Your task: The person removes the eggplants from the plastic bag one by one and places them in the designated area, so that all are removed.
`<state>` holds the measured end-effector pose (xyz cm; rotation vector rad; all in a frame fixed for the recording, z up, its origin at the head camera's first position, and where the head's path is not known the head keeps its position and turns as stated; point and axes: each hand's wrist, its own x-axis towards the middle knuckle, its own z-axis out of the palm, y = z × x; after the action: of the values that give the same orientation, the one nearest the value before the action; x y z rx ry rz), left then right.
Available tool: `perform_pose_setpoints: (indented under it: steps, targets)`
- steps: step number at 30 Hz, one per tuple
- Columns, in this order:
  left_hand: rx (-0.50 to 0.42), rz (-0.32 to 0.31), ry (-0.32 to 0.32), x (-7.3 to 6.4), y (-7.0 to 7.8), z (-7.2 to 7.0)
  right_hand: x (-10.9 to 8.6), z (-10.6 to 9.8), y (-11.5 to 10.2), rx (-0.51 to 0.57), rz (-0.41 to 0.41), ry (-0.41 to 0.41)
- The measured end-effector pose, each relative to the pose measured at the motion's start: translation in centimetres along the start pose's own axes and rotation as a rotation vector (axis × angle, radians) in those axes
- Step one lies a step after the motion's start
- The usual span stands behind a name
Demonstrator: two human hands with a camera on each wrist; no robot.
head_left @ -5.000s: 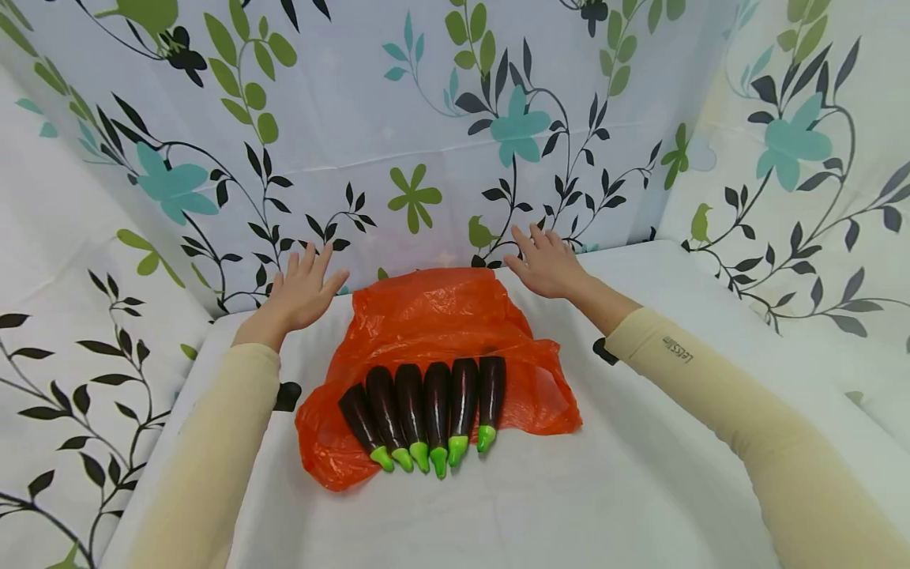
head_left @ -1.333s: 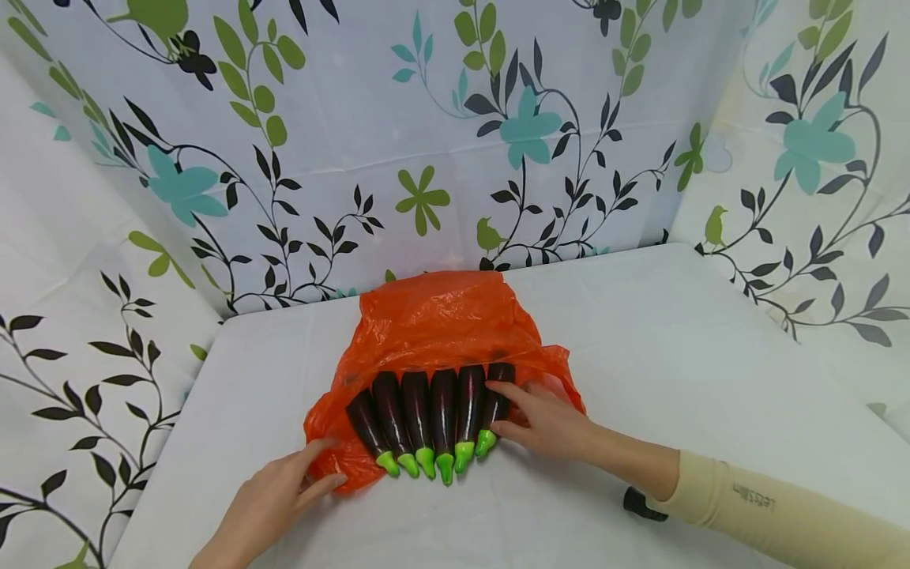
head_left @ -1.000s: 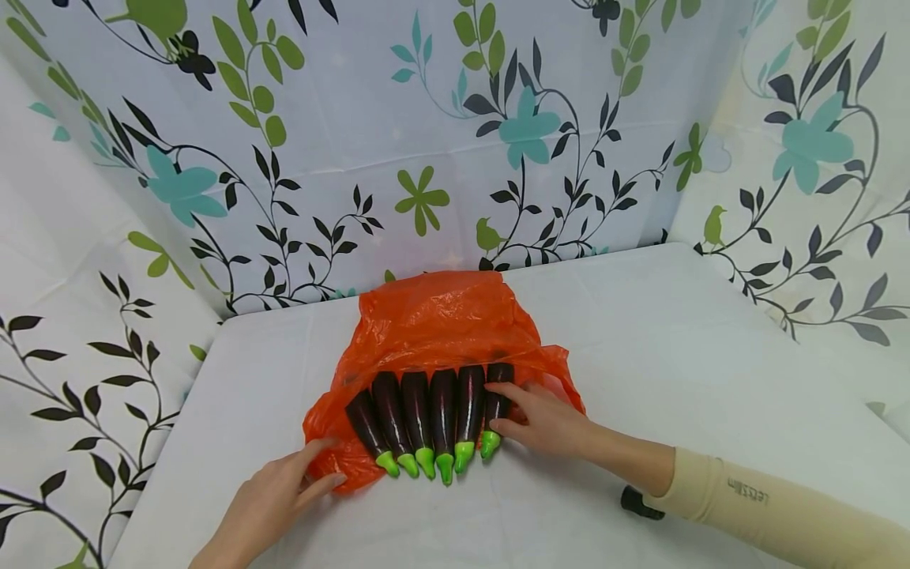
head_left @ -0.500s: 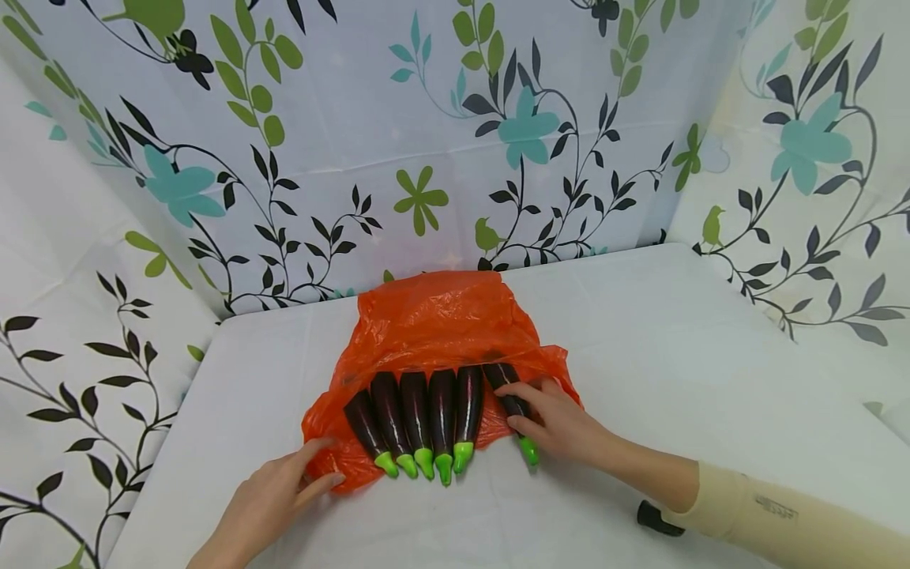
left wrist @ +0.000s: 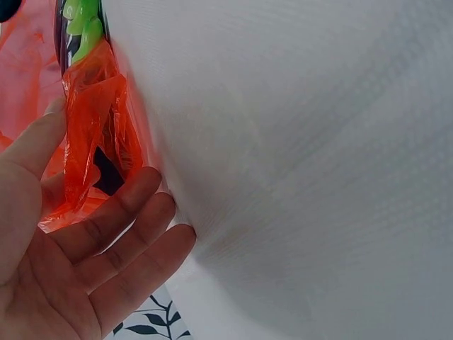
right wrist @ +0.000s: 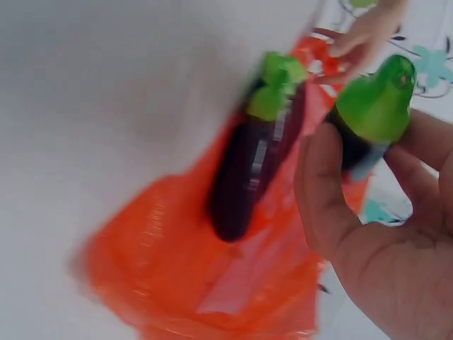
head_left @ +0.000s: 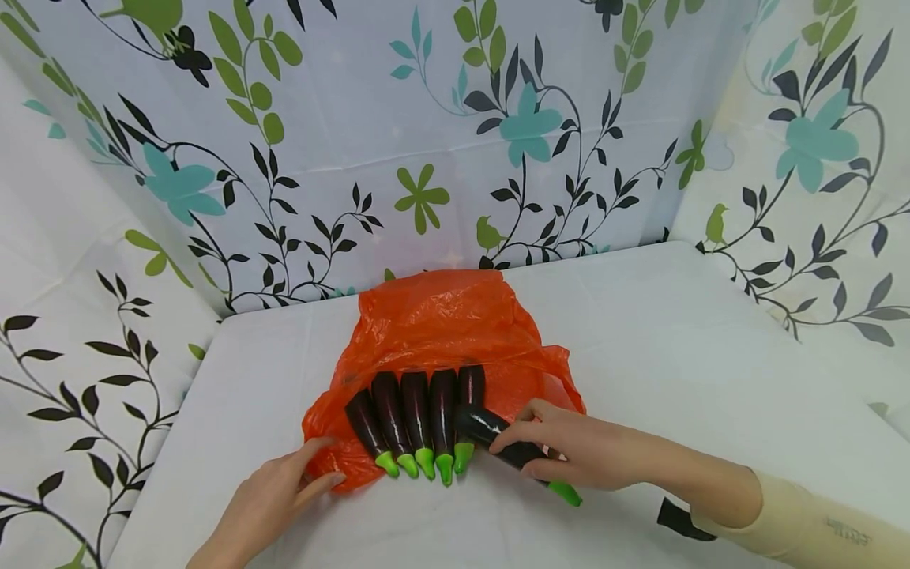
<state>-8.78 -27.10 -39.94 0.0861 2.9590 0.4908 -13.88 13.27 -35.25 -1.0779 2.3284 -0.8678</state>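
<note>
Biggest thing here is the leaf-and-flower print fabric (head_left: 320,118) hanging along the far side and both flanks. In front of it is a white-covered surface (head_left: 633,316), and lying in the middle of that is a crinkly orange-red plastic bag (head_left: 448,316).

The person's right arm comes in from the near right in a cream sleeve (head_left: 810,506), with something black (head_left: 682,521) at the cuff, can't really tell what. The right hand (head_left: 586,450) has a dark purple eggplant (head_left: 479,421) gripped between thumb and fingers. It's held slantwise: the blunt end sticks out past the fingertips to the far left, overlapping the rightmost of the others in the head view, and the green cap (head_left: 565,494) pokes out at the near right. Can't tell if those two actually touch.

The left hand (head_left: 273,494) is at the bag's near left corner, pinching the plastic with thumb and index, and the left wrist view shows the other three fingers loosely extended.

Between the hands there's a row of five eggplants (head_left: 417,411), side by side, blunt ends far, green caps near, the leftmost one tilted. The right wrist view is pretty blurry, fwiw.
</note>
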Motion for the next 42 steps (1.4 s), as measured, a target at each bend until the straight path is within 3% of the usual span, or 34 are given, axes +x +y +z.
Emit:
perform_pose_setpoints:
  steps: [2,5,8,12,17,22,26,33,37,42]
  targets:
    - [-0.001,0.0,0.001,0.0,0.0,-0.1,-0.6,-0.7,-1.0,0.017,-0.036,-0.044]
    - [-0.002,-0.001,-0.002,0.0,0.0,-0.1,-1.2,-1.8,-2.3,0.026,-0.092,-0.019]
    - [-0.002,-0.008,-0.003,0.1,0.0,0.0,-1.3,-3.4,-3.1,0.021,-0.136,0.071]
    - [-0.002,-0.008,-0.001,0.0,0.0,0.0,-0.8,-6.3,-2.6,0.042,-0.13,0.239]
    - [-0.004,-0.006,-0.001,0.0,-0.1,0.0,0.7,-10.1,0.2,0.092,0.007,0.44]
    - [-0.012,-0.011,-0.006,0.0,-0.1,0.0,2.6,-12.5,4.3,0.149,0.172,0.528]
    - [-0.022,-0.012,-0.01,0.1,-0.1,0.0,4.0,-13.2,7.7,0.147,0.261,0.531]
    - [-0.018,-0.017,-0.01,0.1,-0.1,0.0,6.1,-13.2,12.9,0.143,0.365,0.407]
    - [-0.013,-0.013,-0.005,0.0,-0.1,0.0,6.8,-12.7,15.1,0.111,0.398,0.36]
    - [-0.017,-0.018,-0.012,0.1,-0.1,0.0,7.5,-11.9,17.0,0.045,0.42,0.36]
